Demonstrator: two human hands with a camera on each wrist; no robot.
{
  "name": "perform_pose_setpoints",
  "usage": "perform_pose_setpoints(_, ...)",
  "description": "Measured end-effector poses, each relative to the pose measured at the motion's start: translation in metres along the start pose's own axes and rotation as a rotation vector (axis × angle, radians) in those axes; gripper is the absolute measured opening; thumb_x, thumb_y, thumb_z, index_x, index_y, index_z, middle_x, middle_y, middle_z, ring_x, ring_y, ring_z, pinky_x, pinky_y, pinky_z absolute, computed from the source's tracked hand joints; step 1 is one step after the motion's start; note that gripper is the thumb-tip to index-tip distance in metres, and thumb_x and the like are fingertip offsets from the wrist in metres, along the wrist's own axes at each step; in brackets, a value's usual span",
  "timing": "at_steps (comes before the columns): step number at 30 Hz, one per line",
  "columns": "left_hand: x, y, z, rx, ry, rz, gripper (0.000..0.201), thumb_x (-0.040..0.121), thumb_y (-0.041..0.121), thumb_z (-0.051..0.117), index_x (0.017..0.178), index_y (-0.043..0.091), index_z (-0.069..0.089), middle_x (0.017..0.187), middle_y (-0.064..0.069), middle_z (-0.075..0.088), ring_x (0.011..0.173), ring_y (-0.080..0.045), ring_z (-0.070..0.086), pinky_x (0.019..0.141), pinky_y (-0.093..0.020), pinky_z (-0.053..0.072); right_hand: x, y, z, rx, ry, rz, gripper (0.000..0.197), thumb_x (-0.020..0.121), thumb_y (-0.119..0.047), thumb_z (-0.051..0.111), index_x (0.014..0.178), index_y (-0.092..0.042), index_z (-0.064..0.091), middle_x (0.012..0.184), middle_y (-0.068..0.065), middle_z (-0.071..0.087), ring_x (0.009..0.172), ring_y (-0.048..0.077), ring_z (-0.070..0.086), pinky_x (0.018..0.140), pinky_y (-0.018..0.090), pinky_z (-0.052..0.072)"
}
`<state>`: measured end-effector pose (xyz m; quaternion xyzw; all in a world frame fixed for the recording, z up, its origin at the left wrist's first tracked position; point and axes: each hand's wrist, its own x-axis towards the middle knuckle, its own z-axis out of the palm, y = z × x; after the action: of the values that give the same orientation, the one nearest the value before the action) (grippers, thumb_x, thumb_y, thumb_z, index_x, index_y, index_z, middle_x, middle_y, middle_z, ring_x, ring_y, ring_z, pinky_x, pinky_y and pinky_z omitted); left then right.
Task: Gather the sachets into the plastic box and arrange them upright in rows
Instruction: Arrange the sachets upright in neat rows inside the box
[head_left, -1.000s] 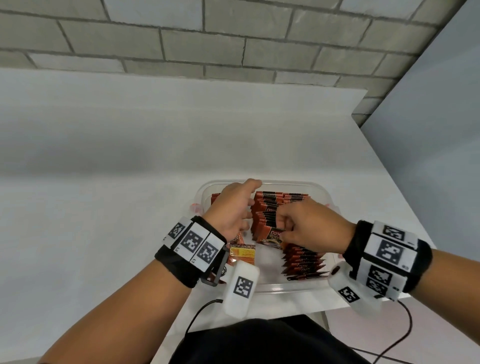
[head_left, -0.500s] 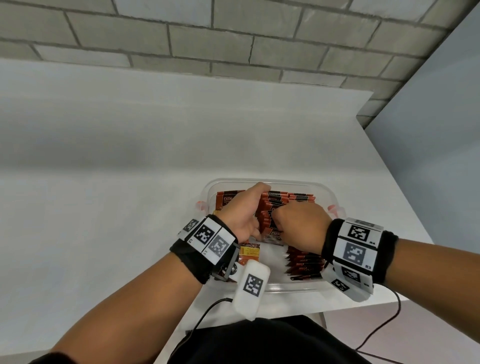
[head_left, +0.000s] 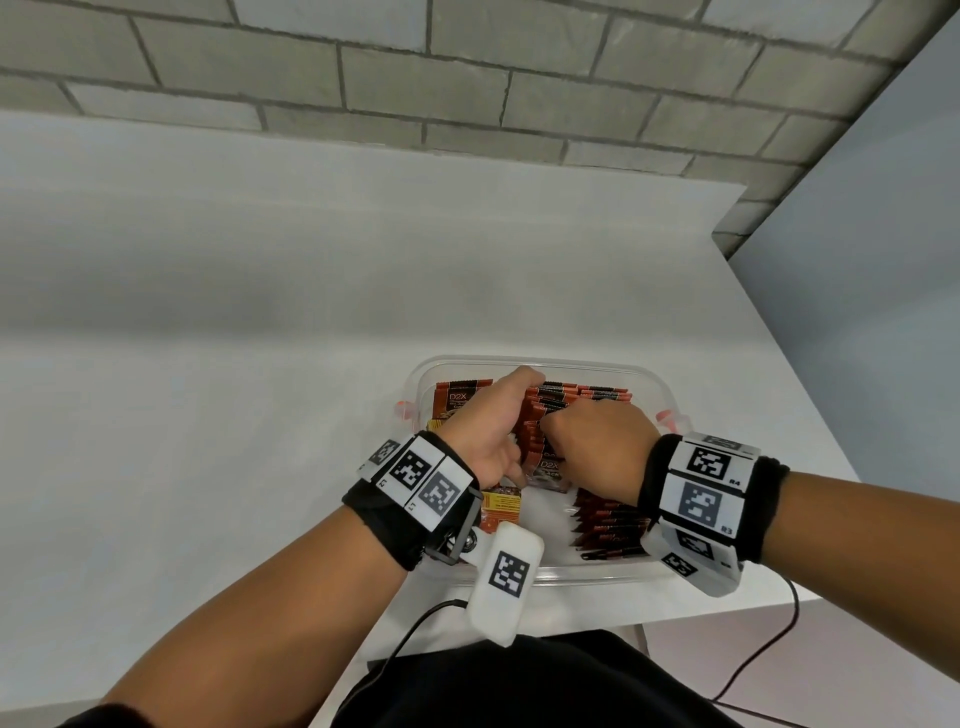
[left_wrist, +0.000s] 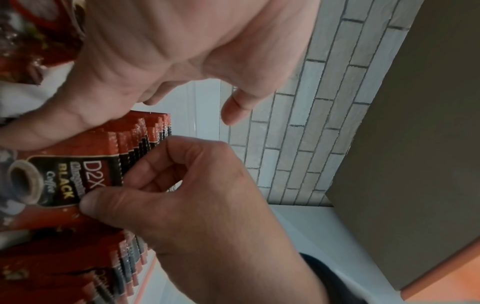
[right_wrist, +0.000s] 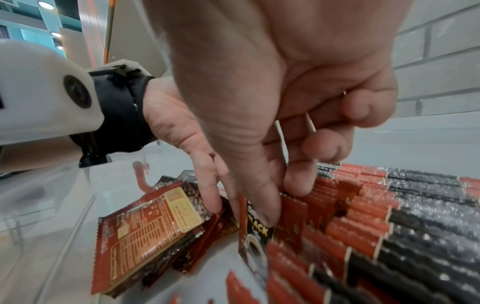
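Observation:
A clear plastic box sits near the table's front edge. Red and black sachets stand upright in rows inside it. Both hands are in the box at the middle row. My right hand pinches the front sachet of that row between thumb and curled forefinger. My left hand lies against the row's left side. Its thumb rests on the sachets, and its straight fingers touch a small loose pile that leans flat at the box's near left.
The box stands on a white table whose right edge and front edge are close by. Behind the table rises a grey brick wall. Another row fills the box's near right. A black cable hangs below the front edge.
Both hands have drawn together over the middle row. The right hand moved left and farther in, bringing the front sachet up against the row.

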<state>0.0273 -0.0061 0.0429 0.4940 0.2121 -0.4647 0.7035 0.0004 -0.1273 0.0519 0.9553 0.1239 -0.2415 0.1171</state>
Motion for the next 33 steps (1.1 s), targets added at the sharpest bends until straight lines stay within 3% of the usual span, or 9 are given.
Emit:
perform_pose_setpoints(5,0.002,-0.003,-0.001,-0.019,-0.021,0.025,0.059,0.094,0.038,0.051,0.143,0.015,0.028,0.154,-0.021,0.019,0.136,-0.051,0.027,0.106,-0.069,0.023,0.000,0.003,0.002,0.021,0.006,0.013,0.020,0.086,-0.021,0.061,0.086,-0.021,0.041,0.084,0.001,0.055,0.069,0.020,0.048,0.047,0.024,0.030)
perform_pose_setpoints(12,-0.006,-0.001,-0.002,-0.004,-0.032,0.024,0.029,0.096,0.034,0.048,0.117,0.015,0.041,0.142,-0.020,0.037,0.132,-0.049,0.035,0.104,-0.066,0.030,0.001,0.005,0.001,0.022,0.054,0.041,0.015,0.088,-0.021,0.057,0.084,-0.019,0.043,0.079,-0.002,0.048,0.069,0.018,0.048,0.046,0.024,0.027)
perform_pose_setpoints(15,-0.010,0.001,0.000,0.013,-0.005,0.054,0.019,0.098,0.030,0.046,0.088,0.015,0.046,0.090,-0.008,0.051,0.096,-0.038,0.057,0.094,-0.058,0.038,0.000,0.006,0.000,0.046,0.048,0.054,0.019,0.087,-0.026,0.060,0.084,-0.019,0.043,0.079,-0.003,0.046,0.071,0.018,0.046,0.046,0.024,0.024)
perform_pose_setpoints(17,-0.017,0.002,0.001,0.039,0.015,0.079,0.020,0.099,0.028,0.045,0.082,0.018,0.044,0.079,-0.003,0.046,0.088,-0.029,0.053,0.092,-0.057,0.038,-0.001,0.006,0.000,0.071,0.041,0.050,0.021,0.086,-0.029,0.062,0.084,-0.019,0.043,0.080,-0.003,0.047,0.072,0.018,0.048,0.046,0.024,0.025)
perform_pose_setpoints(19,-0.021,0.002,-0.001,0.061,-0.007,0.092,0.015,0.099,0.029,0.045,0.091,0.016,0.049,0.089,-0.006,0.051,0.094,-0.034,0.053,0.098,-0.060,0.036,-0.003,0.006,-0.001,0.099,0.045,0.045,0.021,0.085,-0.031,0.063,0.084,-0.019,0.045,0.081,-0.002,0.051,0.074,0.019,0.052,0.048,0.024,0.029)
perform_pose_setpoints(22,-0.028,0.009,-0.013,0.101,-0.055,0.162,0.049,0.095,0.031,0.051,0.139,0.014,0.037,0.143,-0.021,0.036,0.122,-0.049,0.044,0.093,-0.056,0.044,-0.010,0.006,-0.005,0.169,0.103,0.041,0.021,0.086,-0.036,0.060,0.086,-0.018,0.050,0.082,-0.002,0.057,0.074,0.019,0.055,0.049,0.025,0.033)
perform_pose_setpoints(25,-0.038,0.024,-0.040,0.101,-0.069,0.360,0.044,0.095,0.029,0.051,0.135,0.012,0.044,0.134,-0.021,0.049,0.111,-0.038,0.059,0.077,-0.042,0.058,-0.018,0.005,-0.008,0.430,0.123,0.013,0.018,0.088,-0.035,0.061,0.090,-0.017,0.057,0.077,-0.005,0.060,0.072,0.016,0.058,0.059,0.028,0.044)
perform_pose_setpoints(29,-0.050,0.041,-0.084,0.292,0.199,0.566,0.021,0.094,0.030,0.054,0.109,0.017,0.062,0.094,-0.010,0.066,0.062,-0.017,0.060,0.044,-0.024,0.043,-0.021,-0.006,-0.007,0.653,-0.081,-0.031,0.025,0.088,-0.030,0.065,0.107,-0.015,0.063,0.091,-0.008,0.064,0.082,0.010,0.060,0.067,0.017,0.044)
perform_pose_setpoints(33,-0.040,0.032,-0.120,0.655,0.426,0.535,0.015,0.090,0.037,0.060,0.098,0.026,0.065,0.088,-0.005,0.066,0.061,-0.015,0.050,0.046,-0.025,0.034,-0.014,-0.022,-0.004,0.600,-0.140,-0.032,0.043,0.089,-0.033,0.062,0.125,-0.011,0.053,0.113,0.003,0.063,0.098,0.017,0.060,0.086,0.029,0.050)
